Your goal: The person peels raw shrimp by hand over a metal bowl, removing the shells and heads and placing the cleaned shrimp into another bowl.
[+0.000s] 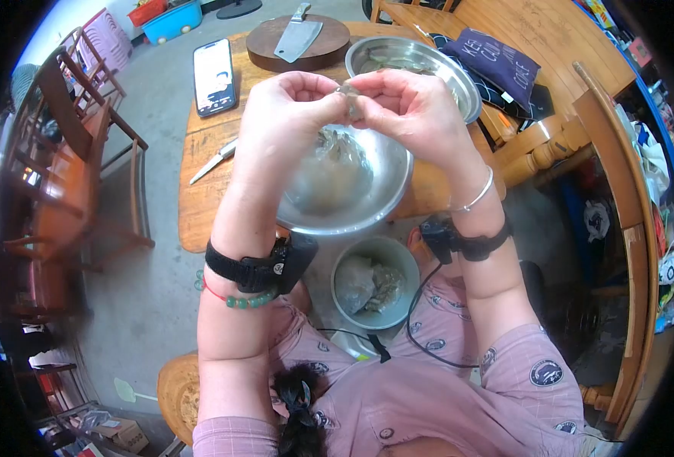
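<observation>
Both hands meet above a metal bowl, pinching one small greyish, translucent piece (348,93) that looks like a shrimp. My left hand (297,103) holds its left side with closed fingers. From the other side, my right hand (409,103) grips it between thumb and fingers. Below them, the large metal bowl (398,179) holds several greyish shrimp-like pieces (337,156), partly hidden by my left hand and wrist. On the floor beneath, a pale green bin (339,305) contains a clear plastic bag and greyish scraps (386,288).
The wooden table (200,202) also bears a small knife (213,161), a phone (214,76), a round board (335,49) with a cleaver (299,38), and a second metal bowl (470,95). A dark pouch (493,65) lies at right. A cable (428,352) hangs over the lap.
</observation>
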A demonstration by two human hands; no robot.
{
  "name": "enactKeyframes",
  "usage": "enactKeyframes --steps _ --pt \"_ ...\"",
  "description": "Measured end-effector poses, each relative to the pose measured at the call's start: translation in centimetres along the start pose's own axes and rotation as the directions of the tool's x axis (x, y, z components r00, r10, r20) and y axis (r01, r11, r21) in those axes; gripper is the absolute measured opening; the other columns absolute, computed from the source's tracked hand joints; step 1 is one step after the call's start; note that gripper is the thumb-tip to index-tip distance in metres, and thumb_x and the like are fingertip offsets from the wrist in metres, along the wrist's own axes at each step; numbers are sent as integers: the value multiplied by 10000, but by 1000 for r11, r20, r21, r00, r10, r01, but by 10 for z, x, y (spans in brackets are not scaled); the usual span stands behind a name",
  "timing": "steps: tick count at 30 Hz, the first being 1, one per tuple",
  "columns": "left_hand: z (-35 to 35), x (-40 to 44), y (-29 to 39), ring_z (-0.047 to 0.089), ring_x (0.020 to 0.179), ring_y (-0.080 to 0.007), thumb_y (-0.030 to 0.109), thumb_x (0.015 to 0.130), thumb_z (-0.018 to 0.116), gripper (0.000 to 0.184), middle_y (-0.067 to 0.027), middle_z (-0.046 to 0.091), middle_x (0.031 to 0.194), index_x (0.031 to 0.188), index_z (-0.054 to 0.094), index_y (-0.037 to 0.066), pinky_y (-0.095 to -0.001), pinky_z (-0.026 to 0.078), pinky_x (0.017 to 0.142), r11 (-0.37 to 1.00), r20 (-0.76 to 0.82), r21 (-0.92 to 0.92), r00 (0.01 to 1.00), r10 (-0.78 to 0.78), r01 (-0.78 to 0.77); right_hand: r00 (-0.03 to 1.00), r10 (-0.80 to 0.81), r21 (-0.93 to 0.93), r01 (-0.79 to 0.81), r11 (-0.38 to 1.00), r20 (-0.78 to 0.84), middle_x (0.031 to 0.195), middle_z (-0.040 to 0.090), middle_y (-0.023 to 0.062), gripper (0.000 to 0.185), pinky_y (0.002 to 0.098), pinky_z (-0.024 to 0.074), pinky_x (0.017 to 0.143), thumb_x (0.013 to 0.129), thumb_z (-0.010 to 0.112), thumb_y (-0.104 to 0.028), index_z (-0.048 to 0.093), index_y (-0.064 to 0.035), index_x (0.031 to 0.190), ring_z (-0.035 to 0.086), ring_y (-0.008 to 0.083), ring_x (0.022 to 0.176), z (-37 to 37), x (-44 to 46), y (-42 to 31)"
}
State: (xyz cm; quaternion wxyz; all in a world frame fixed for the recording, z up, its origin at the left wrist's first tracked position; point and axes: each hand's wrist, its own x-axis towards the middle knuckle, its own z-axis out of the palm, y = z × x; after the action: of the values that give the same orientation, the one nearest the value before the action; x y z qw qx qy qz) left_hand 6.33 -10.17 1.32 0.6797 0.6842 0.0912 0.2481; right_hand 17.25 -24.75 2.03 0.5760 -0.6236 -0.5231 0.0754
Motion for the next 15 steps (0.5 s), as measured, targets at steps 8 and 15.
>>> enactKeyframes --steps 8,15 --pt "2 -4 4 645 787 -130 71 809 716 241 -85 674 872 993 620 -51 -255 528 746 999 94 22 995 -36 34 994 98 75 -103 992 57 823 700 103 163 255 581 647 900 612 -54 656 81 981 690 128 726 -6 0 -7" --pt "7 -7 7 624 794 -103 36 807 703 214 -64 658 891 990 619 -36 -237 518 741 995 136 62 989 63 -72 957 254 248 -282 927 139 806 684 96 161 237 575 593 924 591 -78 630 67 983 697 158 692 -20 -1 -15"
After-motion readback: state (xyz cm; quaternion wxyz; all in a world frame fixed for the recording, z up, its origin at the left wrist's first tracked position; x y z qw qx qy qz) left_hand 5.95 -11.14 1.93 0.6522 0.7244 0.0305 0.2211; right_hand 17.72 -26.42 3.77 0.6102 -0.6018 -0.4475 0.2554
